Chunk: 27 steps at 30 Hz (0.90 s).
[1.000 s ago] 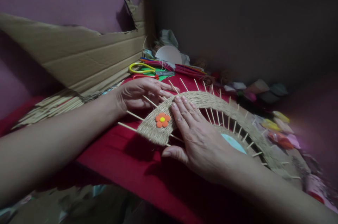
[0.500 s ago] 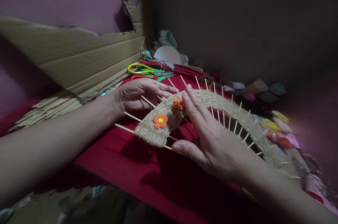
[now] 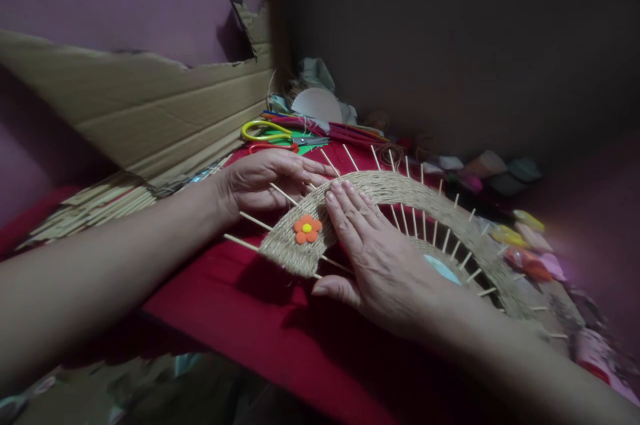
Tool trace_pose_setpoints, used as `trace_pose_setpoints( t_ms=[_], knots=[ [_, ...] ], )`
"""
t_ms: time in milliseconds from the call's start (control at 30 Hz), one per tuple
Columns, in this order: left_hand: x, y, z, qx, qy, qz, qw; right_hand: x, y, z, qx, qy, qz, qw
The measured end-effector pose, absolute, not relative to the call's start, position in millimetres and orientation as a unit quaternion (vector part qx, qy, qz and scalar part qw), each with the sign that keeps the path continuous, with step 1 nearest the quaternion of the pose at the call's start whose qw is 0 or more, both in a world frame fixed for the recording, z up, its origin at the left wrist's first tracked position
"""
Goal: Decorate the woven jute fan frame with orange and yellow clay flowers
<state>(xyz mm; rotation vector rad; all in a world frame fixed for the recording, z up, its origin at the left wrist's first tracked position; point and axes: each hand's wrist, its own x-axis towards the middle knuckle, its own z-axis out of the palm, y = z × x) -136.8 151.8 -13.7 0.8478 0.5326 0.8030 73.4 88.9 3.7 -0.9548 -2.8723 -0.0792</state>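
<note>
A curved band of woven twine (image 3: 295, 253) on thin wooden sticks (image 3: 256, 221) arches across the middle of the view. An orange foam flower (image 3: 307, 229) with a yellow centre sits near its left end. My right hand (image 3: 375, 251) lies flat on the band just right of that flower, fingers stretched out, thumb apart below. Beneath its fingers the second flower is hidden. Behind the band's left part is my left hand (image 3: 267, 181), palm up with loosely extended fingers; its fingertips are partly hidden by the band and sticks.
Yellow-handled scissors (image 3: 265, 131) lie behind my left hand on the red cloth (image 3: 210, 308). Torn cardboard (image 3: 165, 105) leans at the left above a bundle of sticks (image 3: 100, 201). A pale blue round piece (image 3: 443, 269) shows under the arch. Pink and yellow items (image 3: 533, 238) crowd the right.
My right hand has moved slightly left and down, flattening over the second orange flower, which was partly visible before. The woven band has shifted a little right. My left hand stays nearly still.
</note>
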Motion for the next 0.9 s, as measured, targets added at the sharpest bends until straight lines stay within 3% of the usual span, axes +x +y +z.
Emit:
trace_pose_setpoints(
  t_ms=[233, 433, 667, 900],
  knots=[
    [-139.6, 155.0, -13.0, 0.393, 0.260, 0.367, 0.802, 81.7, 86.7, 19.1, -0.323, -0.943, 0.038, 0.064],
    [-144.5, 159.0, -11.8, 0.400, 0.298, 0.353, 0.791, 109.6, 79.0, 41.1, -0.429, -0.897, 0.038, 0.097],
    [-146.5, 165.0, -14.4, 0.411, 0.342, 0.359, 0.765, 135.6, 56.1, 30.0, -0.470, -0.880, -0.001, 0.075],
    [-146.7, 166.2, -7.3, 0.436, 0.447, 0.393, 0.675, 158.3, 35.5, 18.3, -0.500, -0.862, 0.003, 0.090]
  ],
)
